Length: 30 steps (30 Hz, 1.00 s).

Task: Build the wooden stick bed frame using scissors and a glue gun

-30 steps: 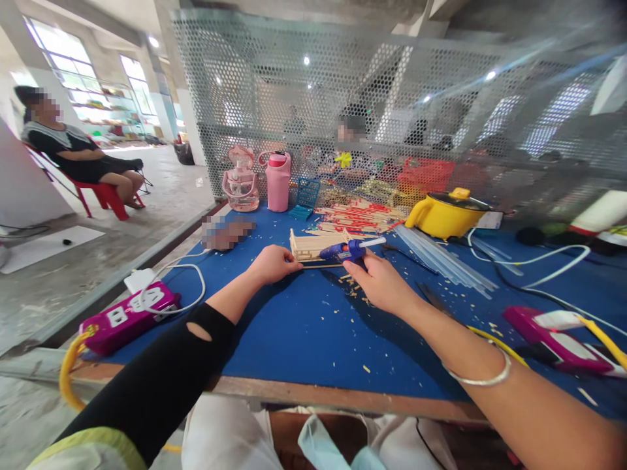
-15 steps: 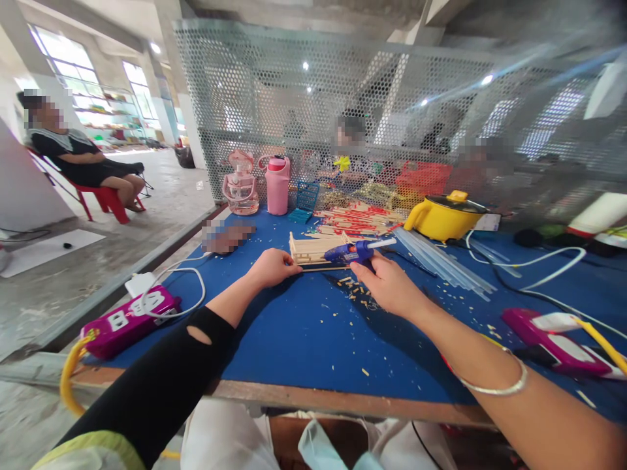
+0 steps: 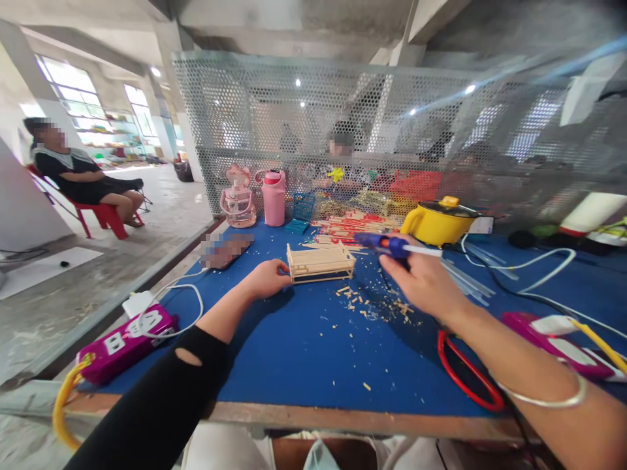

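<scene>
A small frame built of pale wooden sticks (image 3: 321, 262) stands on the blue tabletop, shaped like a little bed with corner posts. My left hand (image 3: 268, 279) pinches its left end between thumb and fingers. To the right of the frame and apart from it, my right hand (image 3: 425, 282) grips a blue hot glue gun (image 3: 375, 243). The gun's nozzle points left, and a whitish glue stick (image 3: 422, 250) sticks out of its back end. Part of the gun's handle is hidden by my fingers.
Red-tipped sticks (image 3: 353, 225) lie behind the frame, with clear glue sticks (image 3: 467, 282) and a yellow pot (image 3: 441, 223) to the right. Purple power strips (image 3: 122, 346) and cables flank the work. Red-handled pliers or scissors (image 3: 465, 375) lie under my right forearm. A perforated metal screen (image 3: 274, 117) stands behind.
My right hand has drawn the glue gun away from the stick frame, to the right. The whole frame now shows. My left hand stays at its left end.
</scene>
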Available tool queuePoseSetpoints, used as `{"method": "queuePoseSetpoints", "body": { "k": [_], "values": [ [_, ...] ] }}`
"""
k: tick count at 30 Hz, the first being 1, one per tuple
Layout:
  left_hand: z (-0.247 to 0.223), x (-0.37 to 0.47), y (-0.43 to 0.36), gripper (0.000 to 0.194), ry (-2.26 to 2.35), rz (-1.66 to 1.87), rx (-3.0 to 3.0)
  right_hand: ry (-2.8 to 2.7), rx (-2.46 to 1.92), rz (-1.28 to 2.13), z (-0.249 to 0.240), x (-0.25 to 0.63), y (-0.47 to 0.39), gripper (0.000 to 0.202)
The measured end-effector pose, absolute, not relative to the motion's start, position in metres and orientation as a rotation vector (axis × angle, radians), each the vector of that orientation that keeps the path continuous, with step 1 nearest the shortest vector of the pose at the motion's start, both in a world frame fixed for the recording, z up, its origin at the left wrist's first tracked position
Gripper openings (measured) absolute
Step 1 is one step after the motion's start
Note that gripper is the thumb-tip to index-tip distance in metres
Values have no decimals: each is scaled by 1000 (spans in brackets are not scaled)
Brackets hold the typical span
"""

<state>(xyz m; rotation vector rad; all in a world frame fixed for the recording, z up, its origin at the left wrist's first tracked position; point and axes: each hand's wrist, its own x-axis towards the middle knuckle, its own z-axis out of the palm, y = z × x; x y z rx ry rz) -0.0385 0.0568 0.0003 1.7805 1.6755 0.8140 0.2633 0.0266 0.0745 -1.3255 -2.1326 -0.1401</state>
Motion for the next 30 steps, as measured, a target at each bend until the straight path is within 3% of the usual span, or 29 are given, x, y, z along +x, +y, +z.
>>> {"method": "queuePoseSetpoints", "body": {
  "k": [4, 6, 11, 16, 22, 24, 27, 30],
  "values": [
    [14, -54, 60, 23, 1707, 1045, 1638, -2018, -1604, -532, 103, 318, 43, 60],
    [21, -56, 60, 23, 1698, 1190, 1604, -2016, -1828, -561, 107, 339, 51, 59],
    [28, -37, 51, 27, 1545, 1413, 1637, -2039, -2079, -351, 68, 350, 71, 56],
    [26, -18, 41, 49, 1293, 1408, 1648, -1936, -2155, -169, 24, 329, 94, 60],
    [35, -9, 29, 80, 784, 1204, 1311, -1986, -1902, -33, 52, 272, 83, 39],
    [36, -5, 24, 84, 766, 1125, 1402, -2139, -1652, 131, 63, 242, 70, 29],
    [33, 1, 18, 81, 927, 1075, 1721, -2284, -1327, 489, 63, 200, 53, 36],
    [30, 5, 16, 78, 1059, 1052, 1993, -2064, -986, 1113, 51, 178, 47, 31]
  ]
}}
